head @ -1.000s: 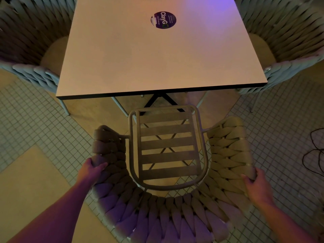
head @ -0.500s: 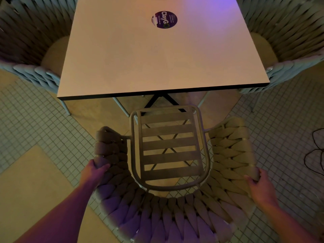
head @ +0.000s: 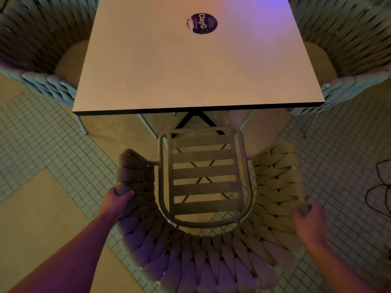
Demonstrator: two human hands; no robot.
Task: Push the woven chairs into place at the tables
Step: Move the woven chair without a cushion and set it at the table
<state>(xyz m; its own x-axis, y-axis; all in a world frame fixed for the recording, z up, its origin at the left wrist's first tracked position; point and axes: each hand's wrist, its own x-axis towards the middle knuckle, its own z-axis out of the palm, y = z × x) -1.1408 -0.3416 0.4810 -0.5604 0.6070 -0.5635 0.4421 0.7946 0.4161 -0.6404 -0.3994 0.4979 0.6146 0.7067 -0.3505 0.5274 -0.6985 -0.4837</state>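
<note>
thick woven rope makes up the curved back and arms of the near chair (head: pixel 203 261), seen from above w/ its slatted seat (head: pixel 204 176) facing the table (head: pixel 190 66). the seat's front rail sits just short of the table's near edge, not yet under it; the table's dark cross base (head: pixel 195 121) shows between the two. left hand (head: pixel 118 200) is wrapped around the rope rim on the chair's left arm, thumb over the top, fingers curled behind, so closed on the chair. right hand (head: pixel 310 218) is blurred but sits clamped on the rim of the chair's right arm, fingers bent over the weave. both forearms reach in from the bottom corners.

the table top is pale, square-ish w/ a thin dark edge, and carries a round dark sticker (head: pixel 202 23) towards its far side, w/ a purple glow to the right of that. a 2nd woven chair (head: pixel 38 49) stands at the table's left side, its seat cushion partly tucked under the top. a 3rd woven chair (head: pixel 349 49) stands at the table's right side, same way, cushion edge showing beside the top. floor (head: pixel 38 132) around the table is small square tiles w/ plain tan panels let in; one tan panel lies under the table and near chair. a dark cable (head: pixel 380 187) loops on the tiles to the right of the near chair, well apart from it.
</note>
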